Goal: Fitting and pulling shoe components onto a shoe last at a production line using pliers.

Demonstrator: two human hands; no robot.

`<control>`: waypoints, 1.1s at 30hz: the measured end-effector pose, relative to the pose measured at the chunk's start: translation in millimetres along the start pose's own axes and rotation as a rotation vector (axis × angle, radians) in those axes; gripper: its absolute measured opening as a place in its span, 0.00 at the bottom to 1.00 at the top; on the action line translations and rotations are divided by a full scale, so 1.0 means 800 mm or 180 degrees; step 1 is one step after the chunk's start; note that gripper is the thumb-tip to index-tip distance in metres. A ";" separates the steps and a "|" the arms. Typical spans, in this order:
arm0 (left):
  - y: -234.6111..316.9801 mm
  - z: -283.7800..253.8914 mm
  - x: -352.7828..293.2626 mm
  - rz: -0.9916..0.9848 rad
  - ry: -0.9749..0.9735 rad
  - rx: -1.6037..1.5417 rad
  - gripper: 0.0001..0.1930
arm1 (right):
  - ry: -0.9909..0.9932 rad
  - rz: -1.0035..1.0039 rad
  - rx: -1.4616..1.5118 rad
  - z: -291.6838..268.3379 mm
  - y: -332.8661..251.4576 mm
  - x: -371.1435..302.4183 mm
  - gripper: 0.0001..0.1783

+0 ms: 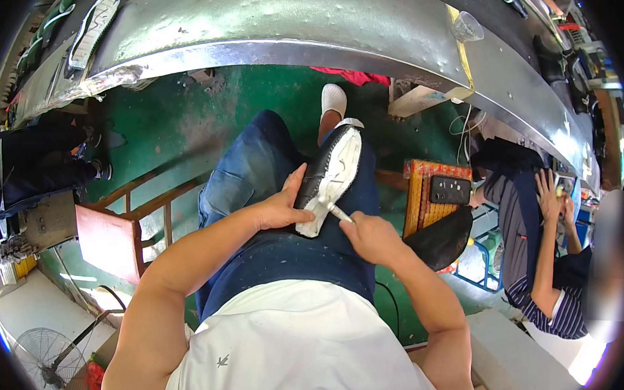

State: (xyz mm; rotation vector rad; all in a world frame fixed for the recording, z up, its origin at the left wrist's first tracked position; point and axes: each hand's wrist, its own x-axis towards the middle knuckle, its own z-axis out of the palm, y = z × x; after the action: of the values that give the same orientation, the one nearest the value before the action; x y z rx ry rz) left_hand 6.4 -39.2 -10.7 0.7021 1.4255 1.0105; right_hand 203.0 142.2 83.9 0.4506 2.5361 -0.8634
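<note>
On jeans [236, 191], shoe [342, 165], on shirt [290, 335], dark mark [223, 360]

Upturned black shoe [339, 169] (white underneath); tool [338, 213]

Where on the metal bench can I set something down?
The silver metal bench looks bare between the white shoe sole, left, and the clear plastic cup, right. The denim lap is crowded: left hand on a black shoe with white underside, right hand gripping a pale tool handle.

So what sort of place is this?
Probably a shoe workshop: the left hand steadies an upturned shoe while the right hand holds a small tool to its underside, and another whitish sole lies toward the left of a long metal bench.
</note>
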 end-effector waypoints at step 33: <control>0.445 -0.261 -0.011 0.1440 0.1853 0.0270 0.50 | -0.0404 0.0804 0.2082 -0.016 0.099 0.021 0.27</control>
State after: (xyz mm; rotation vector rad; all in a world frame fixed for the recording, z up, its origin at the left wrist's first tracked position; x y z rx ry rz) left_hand -248.4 73.9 294.5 0.8563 1.8608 1.6062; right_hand 218.8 212.9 45.0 0.8562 1.9769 -1.5521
